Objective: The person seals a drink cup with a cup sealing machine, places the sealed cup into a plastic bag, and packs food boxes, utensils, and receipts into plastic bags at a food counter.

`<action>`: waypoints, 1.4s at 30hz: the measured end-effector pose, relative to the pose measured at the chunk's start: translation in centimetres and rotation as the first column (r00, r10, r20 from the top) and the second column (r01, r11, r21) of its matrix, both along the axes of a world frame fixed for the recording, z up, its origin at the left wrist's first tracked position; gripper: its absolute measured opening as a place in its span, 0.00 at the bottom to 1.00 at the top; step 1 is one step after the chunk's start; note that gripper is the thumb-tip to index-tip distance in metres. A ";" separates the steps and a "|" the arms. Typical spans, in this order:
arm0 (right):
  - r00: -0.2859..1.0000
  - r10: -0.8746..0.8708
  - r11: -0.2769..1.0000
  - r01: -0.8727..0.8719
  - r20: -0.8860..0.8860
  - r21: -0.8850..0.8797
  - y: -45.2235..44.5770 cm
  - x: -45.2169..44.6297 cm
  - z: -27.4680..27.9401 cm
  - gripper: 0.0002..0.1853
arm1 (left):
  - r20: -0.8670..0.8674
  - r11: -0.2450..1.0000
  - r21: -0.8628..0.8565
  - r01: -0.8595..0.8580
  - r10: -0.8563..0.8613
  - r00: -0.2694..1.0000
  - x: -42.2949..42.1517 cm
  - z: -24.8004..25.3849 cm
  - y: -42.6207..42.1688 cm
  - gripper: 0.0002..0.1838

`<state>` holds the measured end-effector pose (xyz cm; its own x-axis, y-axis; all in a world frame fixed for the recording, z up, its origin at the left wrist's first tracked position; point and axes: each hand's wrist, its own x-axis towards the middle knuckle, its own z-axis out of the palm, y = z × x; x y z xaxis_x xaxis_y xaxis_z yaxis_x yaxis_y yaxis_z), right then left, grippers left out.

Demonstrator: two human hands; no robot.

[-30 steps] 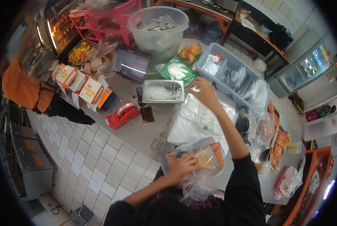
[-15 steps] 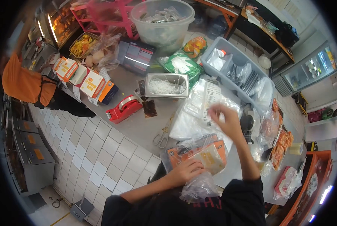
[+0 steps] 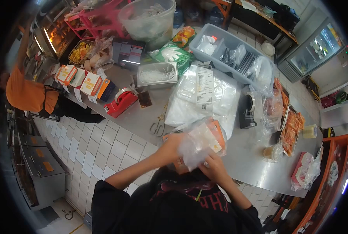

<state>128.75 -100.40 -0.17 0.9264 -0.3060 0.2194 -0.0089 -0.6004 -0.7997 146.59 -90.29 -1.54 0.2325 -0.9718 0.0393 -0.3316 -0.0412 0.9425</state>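
Close to my body, at the table's front edge, is a clear plastic bag (image 3: 197, 150) with orange and white packages (image 3: 216, 134) inside. My left hand (image 3: 173, 149) is at the bag's left side, its fingers largely hidden behind the blurred plastic. At the lower right of the bag, my right hand (image 3: 213, 167) has its fingers closed on the plastic. Beyond the bag lies a stack of white plastic bags (image 3: 181, 97) with a printed receipt (image 3: 205, 87) on top. Scissors (image 3: 157, 126) rest to the left of the stack.
A red tape dispenser (image 3: 121, 103), metal tray (image 3: 157, 74) and food boxes (image 3: 90, 84) stand left. A blue-grey bin (image 3: 209, 56) is behind the stack. A black dispenser (image 3: 246, 113), cup (image 3: 273, 152) and food trays (image 3: 290, 132) are right. A person in orange (image 3: 29, 91) stands far left.
My right hand has come down from above the white bags to the clear bag. The clear bag's gathered plastic has been lifted over the packages. The whole view has shifted a little.
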 end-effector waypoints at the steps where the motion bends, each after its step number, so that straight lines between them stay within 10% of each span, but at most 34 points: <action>1: 1.000 0.004 1.000 -0.004 0.007 -0.001 0.9 0.3 0.0 0.12 | 0.007 1.000 -0.001 -0.004 0.004 1.000 -0.6 0.5 0.1 0.11; 3: 0.952 -0.301 0.951 0.304 -0.050 0.054 2.1 1.1 -0.4 0.12 | -0.443 0.875 0.454 -0.170 0.387 0.809 -1.4 1.9 0.3 0.10; 5: 0.945 -0.326 0.944 0.327 -0.016 0.042 2.2 1.0 -1.0 0.11 | -0.237 0.866 0.420 -0.272 0.394 0.888 -3.2 1.8 0.2 0.12; 7: 0.924 -0.382 0.914 0.378 0.003 0.146 2.3 1.1 -1.2 0.09 | 0.016 0.857 -0.101 -0.504 0.508 0.861 -4.6 -0.2 0.2 0.15; 12: 0.924 -0.383 0.891 0.364 0.018 0.270 1.3 0.6 -2.1 0.06 | 0.383 0.795 -0.289 -0.533 0.607 0.697 -5.7 -4.7 1.8 0.16; 15: 0.903 -0.425 0.865 0.384 0.067 0.322 0.9 0.9 -2.6 0.05 | -0.188 0.951 -0.068 -0.302 0.285 0.940 -4.1 -3.2 1.6 0.15; 17: 0.920 -0.385 0.823 0.304 0.077 0.480 0.8 0.9 -3.3 0.05 | 0.542 0.950 -0.086 -0.300 0.297 0.786 -5.3 -0.3 0.4 0.09; 18: 0.922 -0.382 0.800 0.294 0.066 0.523 0.8 0.9 -3.4 0.05 | 0.395 0.890 -0.358 -0.283 0.418 0.818 -5.6 -0.6 0.2 0.08; 21: 0.919 -0.375 0.780 0.241 0.122 0.578 0.7 0.9 -1.9 0.04 | 0.501 0.882 -0.398 -0.253 0.440 0.745 -5.4 -2.9 0.2 0.09; 28: 0.996 -0.086 0.852 0.091 -0.034 0.515 -2.6 -0.4 -0.3 0.07 | 0.346 0.957 -0.166 -0.236 0.281 0.895 -4.0 -1.9 0.8 0.09; 31: 0.996 0.059 0.874 -0.021 -0.062 0.486 -3.0 -0.5 -0.4 0.07 | 0.556 0.977 -0.212 -0.030 0.146 0.818 -3.2 -3.8 1.8 0.09; 37: 0.994 0.076 0.831 -0.018 -0.080 0.556 -3.9 0.0 -1.4 0.07 | 0.070 0.936 -0.288 -0.202 0.231 0.970 -2.7 -10.6 3.2 0.10; 42: 0.990 -0.081 0.997 0.079 0.113 0.023 -2.9 0.4 -0.4 0.08 | 0.355 0.920 -0.235 -0.314 0.382 0.853 -5.1 -2.9 1.4 0.17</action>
<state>129.14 -103.33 -0.61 0.8680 -0.3833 0.3156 0.0351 -0.5866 -0.8091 141.48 -88.89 -4.46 0.4870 -0.8018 0.3465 -0.6627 -0.0808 0.7445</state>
